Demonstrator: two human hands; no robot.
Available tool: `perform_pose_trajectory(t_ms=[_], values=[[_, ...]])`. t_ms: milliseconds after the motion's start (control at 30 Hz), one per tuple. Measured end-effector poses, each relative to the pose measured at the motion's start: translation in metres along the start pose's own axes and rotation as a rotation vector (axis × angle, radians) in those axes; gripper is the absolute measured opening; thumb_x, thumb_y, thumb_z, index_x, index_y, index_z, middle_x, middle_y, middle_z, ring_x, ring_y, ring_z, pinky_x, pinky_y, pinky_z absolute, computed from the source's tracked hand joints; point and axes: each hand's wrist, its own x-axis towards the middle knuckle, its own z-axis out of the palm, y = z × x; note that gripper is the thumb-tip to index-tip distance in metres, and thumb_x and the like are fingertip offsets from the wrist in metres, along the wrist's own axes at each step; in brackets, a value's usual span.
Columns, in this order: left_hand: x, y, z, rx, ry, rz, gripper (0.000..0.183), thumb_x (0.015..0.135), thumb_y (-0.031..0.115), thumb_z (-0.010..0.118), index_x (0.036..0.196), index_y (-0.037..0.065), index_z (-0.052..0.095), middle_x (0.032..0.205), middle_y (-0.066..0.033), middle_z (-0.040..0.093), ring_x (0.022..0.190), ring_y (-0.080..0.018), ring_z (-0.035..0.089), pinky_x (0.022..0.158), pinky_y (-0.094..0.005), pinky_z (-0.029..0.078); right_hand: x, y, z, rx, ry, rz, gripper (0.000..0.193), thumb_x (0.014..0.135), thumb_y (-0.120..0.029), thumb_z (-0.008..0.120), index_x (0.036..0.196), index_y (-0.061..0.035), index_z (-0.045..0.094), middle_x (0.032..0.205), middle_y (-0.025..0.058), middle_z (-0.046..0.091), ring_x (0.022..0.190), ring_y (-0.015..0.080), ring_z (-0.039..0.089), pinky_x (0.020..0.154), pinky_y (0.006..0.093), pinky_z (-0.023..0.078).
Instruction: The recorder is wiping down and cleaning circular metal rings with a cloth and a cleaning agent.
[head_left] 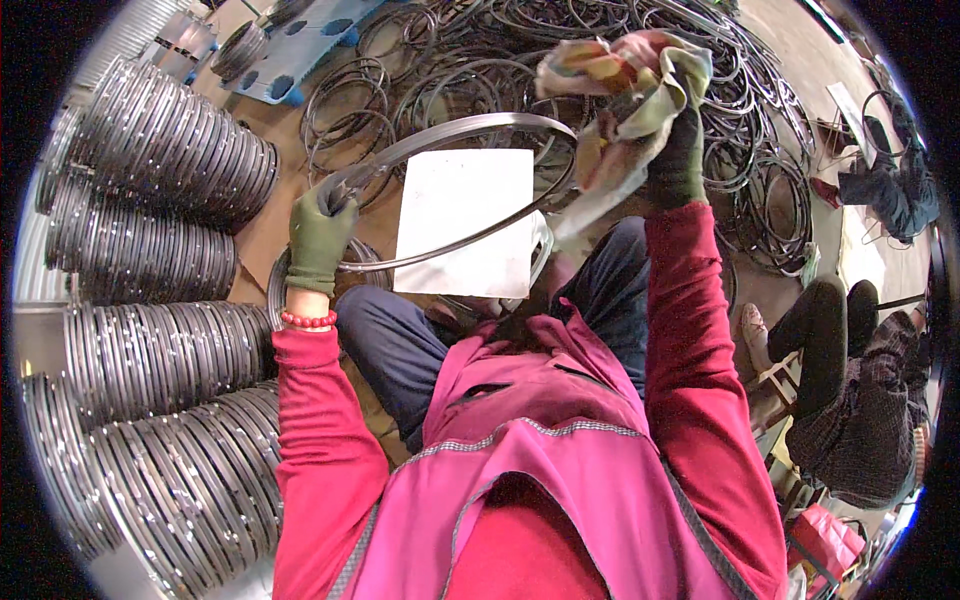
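Note:
A dark green glove covers my left hand (323, 230), which is closed on the left side of a thin, shiny metal hoop (470, 122). The hoop is held up at a tilt over a white rectangular board (465, 225) between my knees. My right hand (682, 160), also in a dark green glove, is raised on the far right side with a crumpled, multicoloured rag (625, 110) in its grip. Part of the rag hangs down beside the hoop's right end; whether they touch, I cannot tell. The rag covers most of my right fingers.
Tall stacks of metal hoops (165, 360) line the left side. Loose hoops (480, 85) lie heaped on the floor ahead and to the right. A blue plastic pallet (300, 45) is at the far left. Another person (850, 400) sits close on the right.

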Motion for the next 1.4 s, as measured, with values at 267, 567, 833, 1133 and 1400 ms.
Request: perform_pose_trajectory(t_ms=[267,567,833,1133,1400], values=[[-0.007,0.002,0.004,0.045,0.065,-0.022,0.027,0.072,0.004,0.062,0.098,0.001,0.063,0.07,-0.0073,0.063,0.062,-0.0102,0.057,0.059,-0.0283,0.045,-0.017,0.045,0.01,-0.382,-0.013,0.091,0.031,0.081,-0.011,0.063,0.11,-0.0006,0.055,0.098,0.0055,0.061,0.084,0.0119,0.058,0.077,0.025,0.047],[-0.006,0.0,0.003,-0.02,0.055,-0.015,0.027,0.073,0.002,0.059,0.1,0.0,0.063,0.07,-0.0053,0.063,0.062,-0.0081,0.055,0.059,-0.0267,0.045,-0.024,0.031,0.036,-0.763,-0.254,0.281,0.031,0.089,-0.026,0.054,0.112,-0.0053,0.055,0.089,-0.0029,0.057,0.077,0.0058,0.051,0.066,0.019,0.043],[-0.009,0.001,-0.007,-0.154,0.022,-0.086,0.031,0.073,0.002,0.057,0.104,-0.002,0.062,0.079,-0.0026,0.065,0.065,-0.0072,0.056,0.061,-0.0239,0.046,-0.018,0.054,0.056,-1.471,-0.518,-0.2,0.061,0.064,-0.019,0.076,0.118,-0.0053,0.051,0.102,0.0156,0.061,0.094,0.0266,0.061,0.079,0.0316,0.047],[0.001,0.053,0.002,0.039,-0.096,0.38,0.06,0.07,0.014,0.072,0.124,0.006,0.046,0.1,-0.0113,0.059,0.095,-0.0217,0.057,0.076,-0.0305,0.046,-0.039,0.046,0.105,-1.864,-0.55,-0.402,0.034,0.066,-0.024,0.067,0.097,-0.0133,0.058,0.083,0.0085,0.062,0.076,0.0294,0.062,0.064,0.0375,0.05],[0.01,0.043,0.003,0.18,-0.006,0.26,0.035,0.069,0.006,0.067,0.104,0.007,0.061,0.093,-0.011,0.065,0.085,-0.022,0.065,0.072,-0.0302,0.049,-0.048,0.059,0.09,-1.653,-0.508,-0.472,0.04,0.063,-0.018,0.07,0.101,-0.0105,0.058,0.092,0.0132,0.063,0.085,0.0306,0.062,0.072,0.0369,0.049]])
